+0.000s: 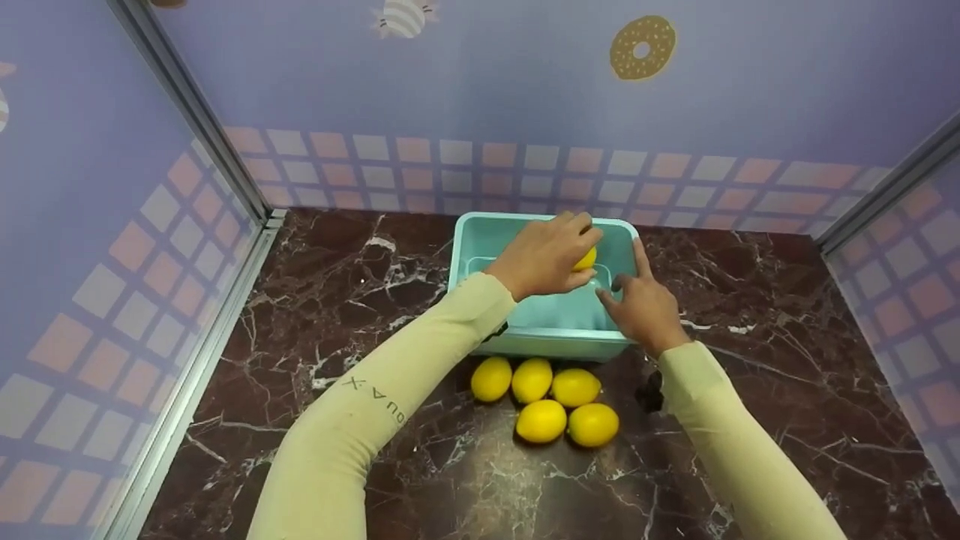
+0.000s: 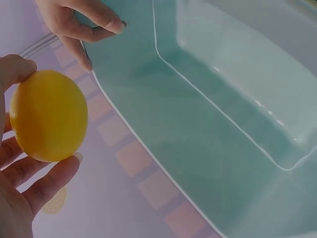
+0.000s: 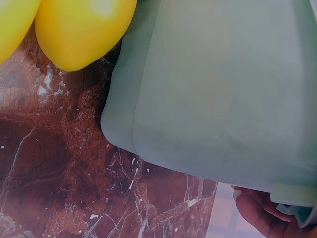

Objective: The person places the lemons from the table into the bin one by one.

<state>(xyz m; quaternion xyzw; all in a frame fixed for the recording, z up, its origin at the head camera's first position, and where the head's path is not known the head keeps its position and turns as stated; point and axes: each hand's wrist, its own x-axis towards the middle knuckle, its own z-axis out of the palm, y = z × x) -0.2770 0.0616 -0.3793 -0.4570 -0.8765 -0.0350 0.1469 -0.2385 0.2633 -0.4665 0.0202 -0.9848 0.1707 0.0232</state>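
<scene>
Left hand point(image 1: 547, 253) with held lemon point(image 1: 585, 259) over bin point(image 1: 555, 334), right hand point(image 1: 651, 309) on bin's end

Left hand: clamped on one yellow lemon, thumb one side, fingertips the other, per left wrist view. Held lemon is over the bin's opening, toward the right half; exact height hard to tell. Right hand: at the bin's right end, fingers bent over the wall, gripping it; index stretched along the rim near the far right corner, thumb on the inner side. The two hands are apart.

Bin: pale turquoise, rectangular, upright, whitish rim, long side facing the person. Five loose lemons point(image 1: 576, 388) on the surface point(image 1: 420, 495) just in front of it, bunched close: three in a row nearest the bin, two nearer the person. Surface is dark red-brown, marble look, white veins.

Both sleeves point(image 1: 442, 326) pale yellow, dark lettering on the left one. Behind: lilac back wall point(image 1: 487, 82) with pink and white checks along the bottom, printed doughnut point(image 1: 643, 47) higher up. Metal strips point(image 1: 187, 116) at the corners.
</scene>
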